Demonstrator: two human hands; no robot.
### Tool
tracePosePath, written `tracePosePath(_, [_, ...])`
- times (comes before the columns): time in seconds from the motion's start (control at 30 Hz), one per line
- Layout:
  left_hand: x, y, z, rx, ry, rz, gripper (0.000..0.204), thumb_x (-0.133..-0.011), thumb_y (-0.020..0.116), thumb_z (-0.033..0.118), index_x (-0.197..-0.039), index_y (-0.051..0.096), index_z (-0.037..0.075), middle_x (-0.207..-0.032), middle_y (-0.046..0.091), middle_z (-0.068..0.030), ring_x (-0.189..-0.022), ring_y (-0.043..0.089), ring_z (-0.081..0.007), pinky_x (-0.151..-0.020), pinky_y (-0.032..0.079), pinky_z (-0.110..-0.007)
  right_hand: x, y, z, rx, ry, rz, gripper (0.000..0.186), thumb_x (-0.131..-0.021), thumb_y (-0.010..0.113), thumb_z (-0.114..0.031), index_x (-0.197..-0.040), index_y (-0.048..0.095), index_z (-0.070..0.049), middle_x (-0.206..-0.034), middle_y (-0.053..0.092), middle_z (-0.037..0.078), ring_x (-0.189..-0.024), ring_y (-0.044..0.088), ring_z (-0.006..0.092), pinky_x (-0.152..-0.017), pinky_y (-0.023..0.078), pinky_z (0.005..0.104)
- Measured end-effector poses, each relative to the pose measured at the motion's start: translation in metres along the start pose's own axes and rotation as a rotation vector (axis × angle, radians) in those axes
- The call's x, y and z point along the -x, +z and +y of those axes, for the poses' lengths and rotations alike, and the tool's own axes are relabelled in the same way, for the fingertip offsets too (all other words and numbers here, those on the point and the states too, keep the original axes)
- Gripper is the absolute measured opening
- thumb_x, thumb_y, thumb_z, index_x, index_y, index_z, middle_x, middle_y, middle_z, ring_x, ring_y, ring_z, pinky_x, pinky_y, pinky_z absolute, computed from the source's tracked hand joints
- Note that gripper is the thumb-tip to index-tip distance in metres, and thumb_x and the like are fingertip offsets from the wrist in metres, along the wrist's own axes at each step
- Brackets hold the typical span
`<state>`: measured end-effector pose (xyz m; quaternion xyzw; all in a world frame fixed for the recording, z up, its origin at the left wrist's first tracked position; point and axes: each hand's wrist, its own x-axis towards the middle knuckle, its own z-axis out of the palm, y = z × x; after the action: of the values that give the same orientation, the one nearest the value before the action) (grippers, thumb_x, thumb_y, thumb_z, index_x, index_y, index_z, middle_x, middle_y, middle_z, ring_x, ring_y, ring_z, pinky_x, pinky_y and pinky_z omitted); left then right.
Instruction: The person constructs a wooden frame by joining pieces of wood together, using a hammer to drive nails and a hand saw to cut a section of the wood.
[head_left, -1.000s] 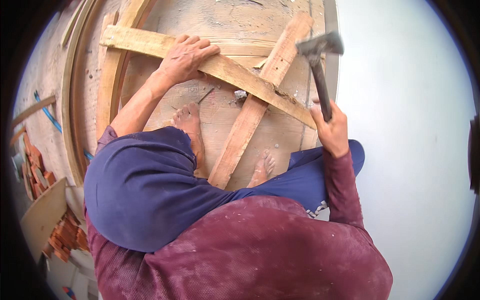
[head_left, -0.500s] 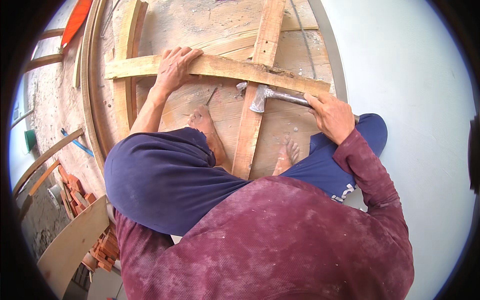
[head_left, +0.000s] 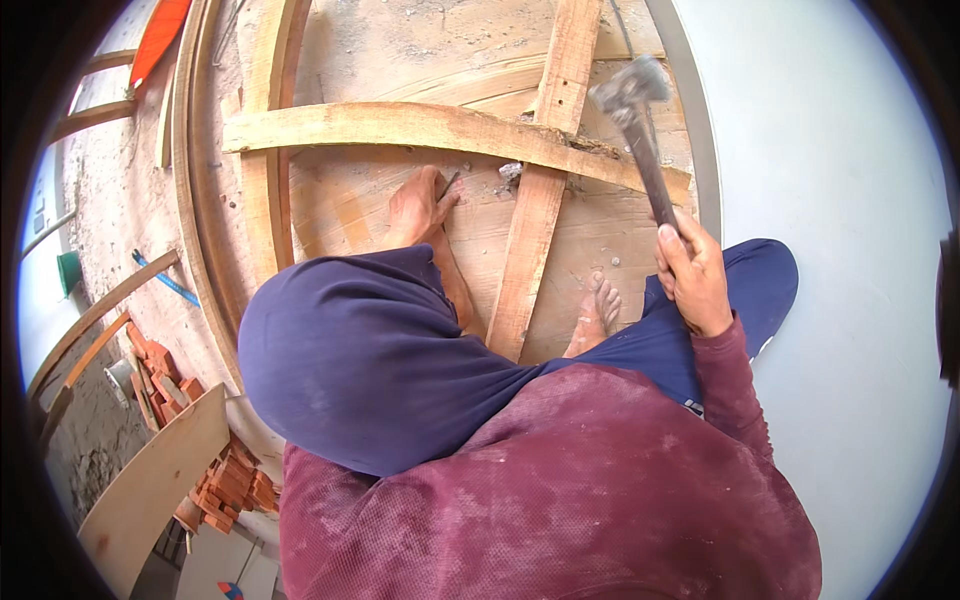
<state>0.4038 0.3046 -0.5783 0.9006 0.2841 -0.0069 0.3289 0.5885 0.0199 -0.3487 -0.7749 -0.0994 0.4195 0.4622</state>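
My left hand (head_left: 422, 208) is low on the wooden board floor beside my foot, its fingers closed on a thin dark nail (head_left: 448, 186). My right hand (head_left: 690, 270) grips the shaft of a metal hammer (head_left: 648, 150), whose head is raised at the upper right. A pale wooden plank (head_left: 390, 125) lies crosswise over an upright plank (head_left: 560, 70), with a split, rough patch on it right of the crossing. A small grey lump (head_left: 510, 175) sits just below the crossing.
A pale wall or panel (head_left: 810, 130) runs along the right. More timber strips (head_left: 200, 230), red bricks (head_left: 225, 480), a plywood sheet (head_left: 150, 480), a blue strap-like length (head_left: 165, 280) and an orange object (head_left: 158, 40) lie at the left. My bare right foot (head_left: 590, 310) rests beside the lower plank.
My left hand has left the crosswise plank, moved down and closed on the nail. My right hand brought the hammer down beside the crossing, then lifted it again.
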Motion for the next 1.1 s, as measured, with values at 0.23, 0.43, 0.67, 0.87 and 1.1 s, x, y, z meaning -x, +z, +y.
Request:
tracePosePath(0.23, [0.002, 0.008, 0.003, -0.161, 0.110, -0.218, 0.021, -0.089, 0.060, 0.016, -0.106, 0.054, 0.008, -0.075, 0.059, -0.0126, -0.068, 0.061, -0.0266, -0.065, 0.048, -0.040, 0.004, 0.002, 0.006, -0.368, 0.069, 0.172, 0.031, -0.099, 0.049, -0.026, -0.119, 0.053, -0.001, -0.066, 0.046, -0.002, -0.044, 0.038, 0.0016, -0.038, 0.032, 0.0170])
tracePosePath(0.43, [-0.022, -0.187, 0.069, 0.302, -0.116, -0.664, 0.024, -0.095, 0.050, 0.010, -0.119, 0.052, 0.009, -0.078, 0.060, -0.0022, -0.065, 0.060, -0.0133, -0.059, 0.054, -0.028, 0.019, -0.006, 0.018, -0.457, 0.072, 0.170, 0.029, -0.098, 0.050, -0.022, -0.117, 0.052, 0.000, -0.066, 0.045, -0.002, -0.043, 0.038, 0.0016, -0.037, 0.031, 0.0176])
tracePosePath(0.67, [-0.091, -0.244, 0.158, 0.733, 0.152, -0.488, 0.022, -0.094, 0.056, 0.016, -0.112, 0.064, 0.006, -0.089, 0.070, -0.0092, -0.090, 0.068, -0.0173, -0.079, 0.056, -0.028, 0.008, 0.003, -0.031, -0.547, -0.422, 0.207, 0.023, -0.097, 0.053, -0.019, -0.113, 0.052, -0.002, -0.067, 0.046, -0.002, -0.045, 0.038, 0.0018, -0.038, 0.032, 0.0177])
tracePosePath(0.87, [-0.083, -0.116, 0.137, 0.338, 0.691, -0.137, 0.013, -0.088, 0.066, 0.015, -0.094, 0.072, 0.005, -0.085, 0.067, -0.0058, -0.075, 0.060, -0.0141, -0.069, 0.049, -0.028, 0.022, 0.005, -0.055, -0.419, -0.432, 0.128, 0.019, -0.095, 0.054, -0.016, -0.106, 0.051, 0.000, -0.064, 0.045, -0.003, -0.046, 0.039, 0.0030, -0.040, 0.032, 0.0183])
tracePosePath(1.1, [-0.065, -0.026, 0.129, 0.783, 0.398, -0.116, 0.006, -0.086, 0.063, 0.004, -0.089, 0.067, 0.001, -0.085, 0.065, -0.0076, -0.087, 0.062, -0.0156, -0.078, 0.049, -0.030, 0.038, 0.009, -0.023, -0.292, -0.483, 0.096, 0.015, -0.095, 0.054, -0.016, -0.093, 0.049, -0.003, -0.063, 0.045, -0.003, -0.047, 0.039, 0.0034, -0.042, 0.032, 0.0199])
